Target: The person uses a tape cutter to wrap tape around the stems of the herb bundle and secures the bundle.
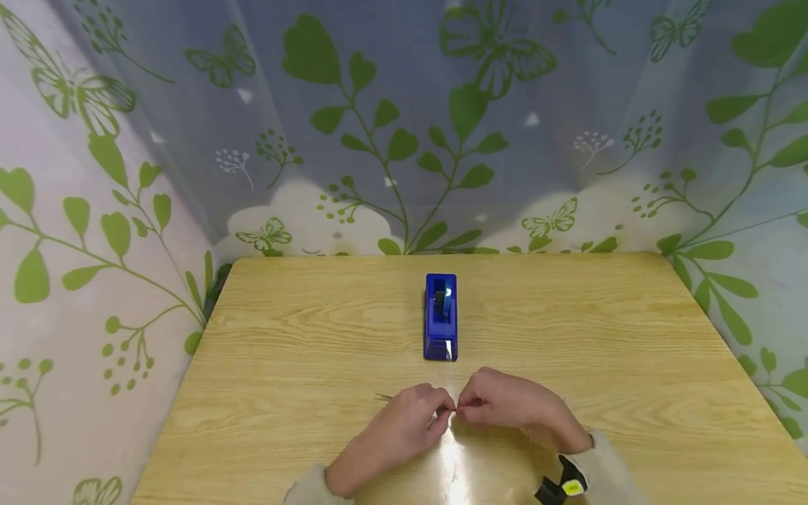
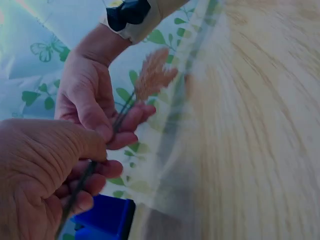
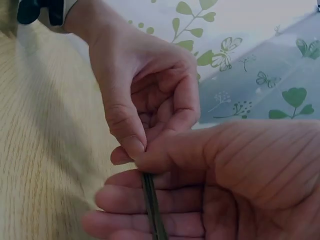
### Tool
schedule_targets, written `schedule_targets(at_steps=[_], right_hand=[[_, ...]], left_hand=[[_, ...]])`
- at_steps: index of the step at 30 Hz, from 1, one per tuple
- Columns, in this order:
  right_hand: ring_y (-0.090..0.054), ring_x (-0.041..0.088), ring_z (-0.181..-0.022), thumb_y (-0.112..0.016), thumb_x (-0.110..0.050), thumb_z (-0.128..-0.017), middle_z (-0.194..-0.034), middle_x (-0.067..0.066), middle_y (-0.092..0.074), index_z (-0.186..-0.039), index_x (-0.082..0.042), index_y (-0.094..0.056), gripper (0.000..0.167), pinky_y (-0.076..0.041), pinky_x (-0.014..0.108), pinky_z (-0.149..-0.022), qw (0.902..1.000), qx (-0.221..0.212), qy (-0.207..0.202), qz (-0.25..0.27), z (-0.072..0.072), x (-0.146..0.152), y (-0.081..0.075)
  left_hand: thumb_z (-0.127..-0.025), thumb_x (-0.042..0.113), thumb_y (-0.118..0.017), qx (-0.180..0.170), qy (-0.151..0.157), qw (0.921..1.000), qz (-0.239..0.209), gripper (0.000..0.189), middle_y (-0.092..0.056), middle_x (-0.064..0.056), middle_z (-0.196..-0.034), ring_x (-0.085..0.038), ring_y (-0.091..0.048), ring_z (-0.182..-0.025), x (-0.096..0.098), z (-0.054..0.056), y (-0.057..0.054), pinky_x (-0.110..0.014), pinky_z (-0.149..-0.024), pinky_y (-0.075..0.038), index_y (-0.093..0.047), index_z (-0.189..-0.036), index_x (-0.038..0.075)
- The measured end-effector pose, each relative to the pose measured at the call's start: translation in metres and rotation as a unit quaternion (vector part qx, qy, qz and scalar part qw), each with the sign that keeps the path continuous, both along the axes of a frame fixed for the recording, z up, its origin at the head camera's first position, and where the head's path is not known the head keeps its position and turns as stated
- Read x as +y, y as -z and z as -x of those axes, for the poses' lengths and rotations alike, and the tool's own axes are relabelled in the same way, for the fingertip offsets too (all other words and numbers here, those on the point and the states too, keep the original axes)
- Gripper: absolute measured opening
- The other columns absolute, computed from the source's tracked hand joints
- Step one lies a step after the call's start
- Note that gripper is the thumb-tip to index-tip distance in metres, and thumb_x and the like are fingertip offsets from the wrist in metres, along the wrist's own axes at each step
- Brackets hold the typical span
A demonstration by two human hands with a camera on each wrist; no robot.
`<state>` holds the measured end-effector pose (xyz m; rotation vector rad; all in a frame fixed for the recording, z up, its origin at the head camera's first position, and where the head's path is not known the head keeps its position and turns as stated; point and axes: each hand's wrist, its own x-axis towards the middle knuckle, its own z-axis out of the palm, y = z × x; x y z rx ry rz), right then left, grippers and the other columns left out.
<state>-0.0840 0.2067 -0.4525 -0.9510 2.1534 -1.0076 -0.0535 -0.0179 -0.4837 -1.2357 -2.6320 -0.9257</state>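
Both hands meet over the near part of the table, fingertips close together on a thin bundle of dark green stems point(image 2: 79, 189). My left hand point(image 1: 407, 419) pinches the stems between thumb and fingers; their ends stick out past it to the left. Just to the right, my right hand point(image 1: 513, 400) pinches the same bundle. In the left wrist view a pinkish-brown feathery flower head point(image 2: 152, 77) shows beyond the right fingers. The right wrist view shows the stems point(image 3: 152, 207) running across the right hand's fingers. The fingertips hide the pinched spot.
A blue tape dispenser point(image 1: 440, 331) stands on the wooden table point(image 1: 303, 330), straight beyond the hands. Curtain-like cloth point(image 1: 391, 182) printed with leaves and butterflies hangs behind the table and at both sides.
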Motion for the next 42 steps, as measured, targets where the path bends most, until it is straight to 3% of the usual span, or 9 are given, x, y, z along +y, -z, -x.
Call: schedule_targets(at_steps=[4, 6, 8, 17, 21, 24, 36, 42], right_hand=[[-0.066, 0.012, -0.059, -0.053, -0.009, -0.107, -0.067, 0.008, -0.069, -0.095, 0.000, -0.075, 0.027, -0.058, 0.028, -0.056, 0.9931, -0.116, 0.000, 0.017, 0.000, 0.001, 0.005], [-0.067, 0.016, -0.059, -0.049, -0.011, -0.109, -0.069, 0.014, -0.070, -0.101, 0.002, -0.074, 0.029, -0.060, 0.034, -0.056, 0.9872, -0.158, 0.004, 0.021, 0.000, 0.001, 0.008], [-0.065, 0.015, -0.058, -0.047, -0.011, -0.109, -0.068, 0.014, -0.069, -0.102, 0.003, -0.073, 0.031, -0.060, 0.035, -0.054, 0.9856, -0.167, 0.001, 0.022, 0.002, 0.001, 0.010], [-0.062, 0.011, -0.057, -0.048, -0.009, -0.109, -0.067, 0.005, -0.065, -0.094, 0.005, -0.070, 0.030, -0.055, 0.025, -0.054, 0.9844, -0.170, -0.013, 0.043, 0.008, 0.003, 0.018], [-0.062, 0.012, -0.058, -0.049, -0.009, -0.108, -0.067, 0.011, -0.064, -0.092, 0.005, -0.069, 0.030, -0.054, 0.023, -0.054, 0.9831, -0.173, -0.022, 0.056, 0.010, 0.005, 0.022], [-0.062, 0.013, -0.057, -0.052, -0.009, -0.107, -0.067, 0.017, -0.065, -0.090, 0.003, -0.070, 0.028, -0.053, 0.022, -0.055, 0.9864, -0.152, -0.029, 0.056, 0.012, 0.006, 0.024], [-0.049, 0.003, -0.057, -0.060, -0.007, -0.102, -0.063, 0.020, -0.063, -0.082, 0.000, -0.074, 0.025, -0.038, 0.016, -0.059, 0.9964, -0.080, -0.001, 0.028, 0.014, 0.005, 0.018], [-0.042, -0.003, -0.053, -0.064, -0.007, -0.101, -0.059, 0.008, -0.061, -0.082, -0.003, -0.076, 0.023, -0.031, 0.015, -0.053, 0.9983, -0.051, 0.001, 0.028, 0.014, 0.004, 0.019]], left_hand=[[-0.090, 0.003, -0.076, 0.050, 0.030, 0.9982, -0.014, 0.010, -0.069, 0.005, -0.086, -0.007, -0.060, -0.075, -0.003, 0.004, 0.008, -0.005, -0.067, -0.043, -0.074, -0.098, 0.010], [-0.090, 0.002, -0.076, 0.058, 0.033, 0.9975, -0.021, 0.011, -0.069, 0.005, -0.086, -0.007, -0.061, -0.076, -0.003, 0.005, 0.011, -0.005, -0.068, -0.043, -0.074, -0.096, 0.010], [-0.089, 0.002, -0.076, 0.059, 0.032, 0.9975, -0.023, 0.011, -0.069, 0.005, -0.085, -0.007, -0.060, -0.076, -0.003, 0.006, 0.013, -0.005, -0.069, -0.043, -0.075, -0.095, 0.010], [-0.085, 0.001, -0.079, 0.058, 0.029, 0.9970, -0.041, 0.011, -0.069, 0.005, -0.082, -0.004, -0.057, -0.074, -0.004, 0.006, 0.016, -0.004, -0.068, -0.042, -0.076, -0.090, 0.010], [-0.085, 0.001, -0.080, 0.048, 0.028, 0.9974, -0.044, 0.010, -0.072, 0.003, -0.084, -0.007, -0.063, -0.076, -0.004, 0.005, 0.016, -0.005, -0.070, -0.046, -0.078, -0.092, 0.009], [-0.085, 0.001, -0.080, 0.038, 0.023, 0.9980, -0.045, 0.010, -0.072, 0.003, -0.084, -0.008, -0.063, -0.076, -0.005, 0.004, 0.017, -0.005, -0.069, -0.046, -0.077, -0.091, 0.009], [-0.085, -0.004, -0.076, -0.058, 0.002, 0.9959, -0.069, 0.014, -0.065, 0.002, -0.075, -0.006, -0.056, -0.066, -0.004, 0.008, 0.019, -0.007, -0.060, -0.043, -0.070, -0.087, 0.008], [-0.089, -0.001, -0.074, -0.099, -0.008, 0.9924, -0.073, 0.011, -0.066, 0.003, -0.077, -0.007, -0.058, -0.066, -0.005, 0.009, 0.019, -0.007, -0.058, -0.044, -0.068, -0.089, 0.009]])
